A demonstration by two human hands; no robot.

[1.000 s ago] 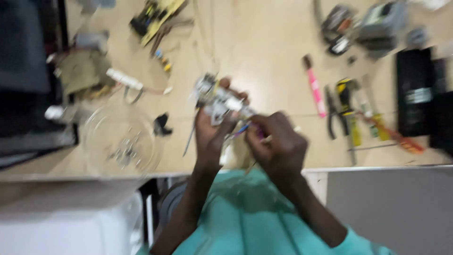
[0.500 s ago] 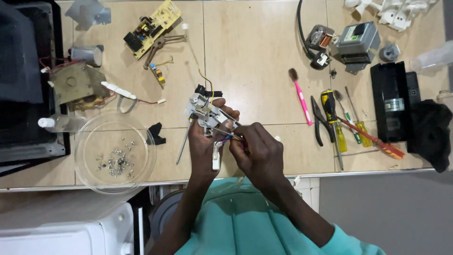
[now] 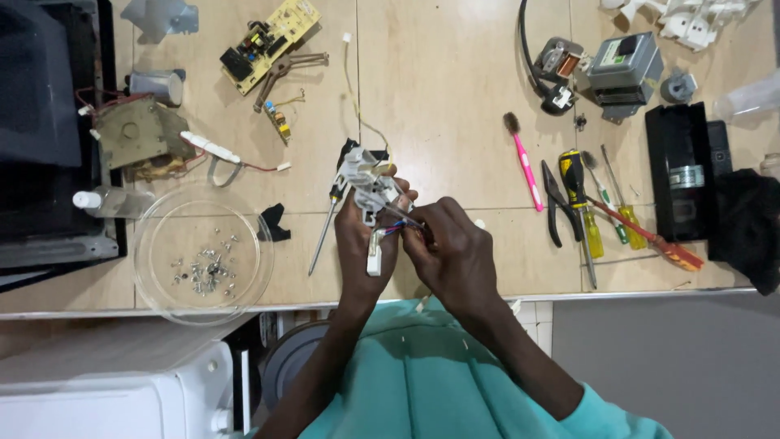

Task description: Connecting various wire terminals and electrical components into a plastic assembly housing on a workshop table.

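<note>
Since half a second ago both hands sit slightly nearer the desk (image 3: 455,97) edge, the grip unchanged. Left of the white switch assembly (image 3: 367,189) lie the glass dish of screws (image 3: 203,254) and a screwdriver (image 3: 325,234); the left hand (image 3: 361,240) is wrapped around the assembly from below, holding it over the desk with its long axis running up and away from the body. Just right of the assembly, the right hand (image 3: 451,256) pinches its coloured wires (image 3: 400,225) at the lower end, touching, and further right lie a pink toothbrush (image 3: 522,159) and pliers (image 3: 554,203).
</note>
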